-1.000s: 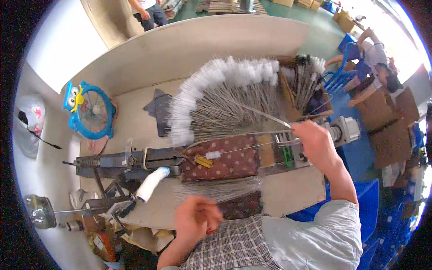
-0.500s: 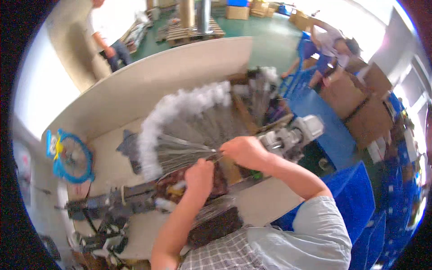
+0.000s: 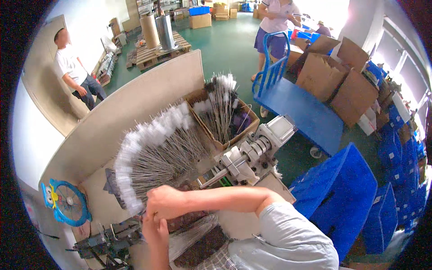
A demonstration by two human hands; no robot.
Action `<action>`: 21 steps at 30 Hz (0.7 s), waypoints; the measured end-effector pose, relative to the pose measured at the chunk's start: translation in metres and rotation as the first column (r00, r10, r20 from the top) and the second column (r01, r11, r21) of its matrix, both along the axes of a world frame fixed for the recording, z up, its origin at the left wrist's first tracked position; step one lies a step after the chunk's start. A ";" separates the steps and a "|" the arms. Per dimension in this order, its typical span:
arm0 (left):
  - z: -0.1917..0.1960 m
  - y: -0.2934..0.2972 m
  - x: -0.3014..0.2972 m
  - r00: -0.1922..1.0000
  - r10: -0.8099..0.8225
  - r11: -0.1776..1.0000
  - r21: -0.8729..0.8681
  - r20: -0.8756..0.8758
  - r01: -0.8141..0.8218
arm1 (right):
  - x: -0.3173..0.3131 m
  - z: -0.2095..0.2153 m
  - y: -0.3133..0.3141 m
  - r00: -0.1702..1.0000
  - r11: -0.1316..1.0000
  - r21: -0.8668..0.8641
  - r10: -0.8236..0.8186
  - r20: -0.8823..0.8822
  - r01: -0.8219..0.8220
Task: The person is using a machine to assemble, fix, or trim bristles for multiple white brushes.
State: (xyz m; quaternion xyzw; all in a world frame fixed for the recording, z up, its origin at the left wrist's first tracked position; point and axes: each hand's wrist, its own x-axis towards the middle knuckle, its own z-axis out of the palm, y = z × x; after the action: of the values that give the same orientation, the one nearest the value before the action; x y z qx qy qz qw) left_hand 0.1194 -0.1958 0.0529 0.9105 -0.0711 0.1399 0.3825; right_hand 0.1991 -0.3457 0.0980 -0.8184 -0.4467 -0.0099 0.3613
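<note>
My right hand (image 3: pixel 165 202) reaches across to the left and meets my left hand (image 3: pixel 155 230) at the near-left edge of a fanned pile of brushes (image 3: pixel 168 150). These have thin wire stems and white bristle tips. Both hands have their fingers closed together, and whatever sits between them is hidden. Just right of my left forearm lies a bundle of thin, pale wires (image 3: pixel 193 233). To the right of the pile stands a small grey machine (image 3: pixel 252 155) with a shaft pointing toward the brushes.
Behind the machine, a cardboard box (image 3: pixel 254 120) holds more brushes. A blue fan (image 3: pixel 69 202) stands at the left, by a beige panel (image 3: pixel 135 105). Blue bins (image 3: pixel 335 193) are at my right, with a blue trolley (image 3: pixel 301 112) beyond. Two people stand farther off.
My view has shifted. Both hands have moved left and nearer, from the middle of the pile to its near-left edge, and now meet. The person by the trolley stands upright instead of bending.
</note>
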 end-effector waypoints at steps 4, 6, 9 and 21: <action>-0.016 0.023 -0.047 0.727 -0.273 0.425 -0.757 -0.630 -0.496 | 0.008 -0.036 0.049 0.991 0.998 0.048 0.040 -0.126 -0.034; -0.041 0.063 -0.065 0.659 -0.406 -0.102 -0.685 -0.633 -0.722 | -0.004 -0.016 0.070 0.989 0.996 -0.050 -0.065 0.129 0.072; -0.039 0.098 -0.065 0.806 -0.482 -0.438 -0.702 -0.345 -0.562 | -0.008 -0.008 0.075 0.981 0.985 -0.123 -0.100 0.166 0.121; 0.001 0.071 -0.049 0.918 0.153 0.314 -0.863 -0.365 -0.396 | -0.008 0.003 0.078 0.979 0.867 -0.462 -0.127 0.159 0.188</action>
State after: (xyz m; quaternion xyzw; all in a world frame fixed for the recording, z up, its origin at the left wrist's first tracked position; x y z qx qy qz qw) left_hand 0.0707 -0.1248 0.0534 0.5446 0.2181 0.1188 0.8011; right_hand 0.1910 -0.2677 0.1010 -0.9134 -0.3886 0.0198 0.1193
